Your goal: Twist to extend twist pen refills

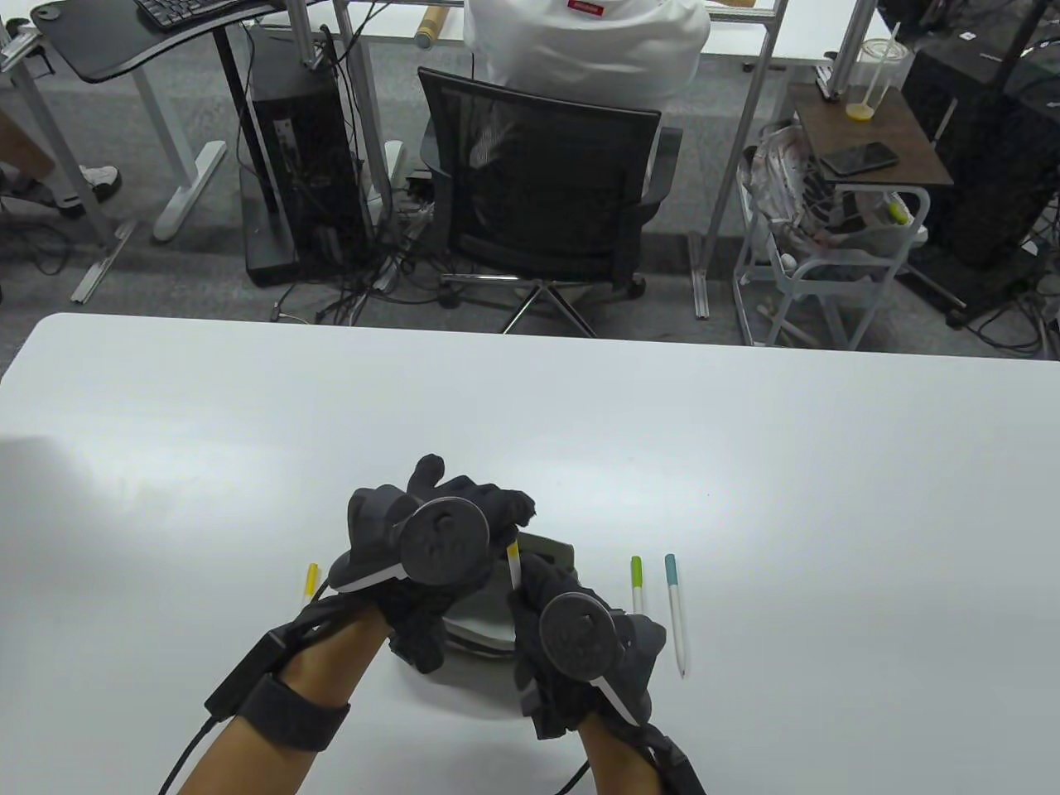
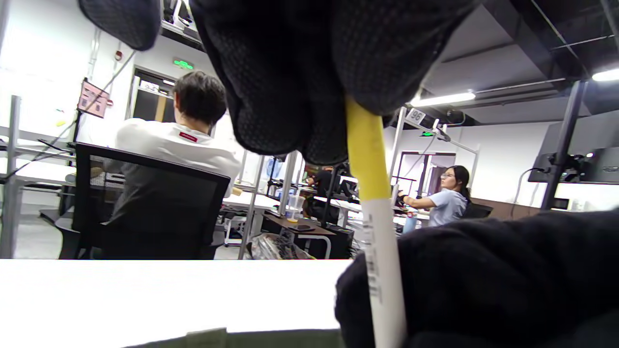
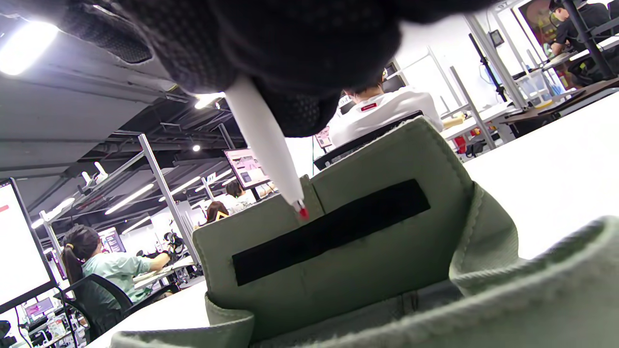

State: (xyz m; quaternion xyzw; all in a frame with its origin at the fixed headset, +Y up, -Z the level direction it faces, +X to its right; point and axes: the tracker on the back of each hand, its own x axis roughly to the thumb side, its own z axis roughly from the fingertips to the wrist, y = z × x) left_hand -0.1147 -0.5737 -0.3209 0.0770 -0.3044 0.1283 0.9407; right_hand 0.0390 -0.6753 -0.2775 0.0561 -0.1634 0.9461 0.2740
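Both hands hold one white twist pen (image 1: 513,567) with a yellow top above a green pouch (image 1: 484,617). My left hand (image 1: 464,517) pinches the yellow top end (image 2: 365,154). My right hand (image 1: 551,613) grips the white barrel (image 2: 384,270) lower down. In the right wrist view the pen's white tip (image 3: 271,145) points down with a red refill point (image 3: 303,212) showing, just in front of the pouch's open flap (image 3: 367,227).
On the table (image 1: 248,431) a white pen with a green top (image 1: 637,582) and one with a teal top (image 1: 676,613) lie right of my hands. A yellow-topped pen (image 1: 311,578) lies to the left, partly behind my left hand. The table's far edge is beyond.
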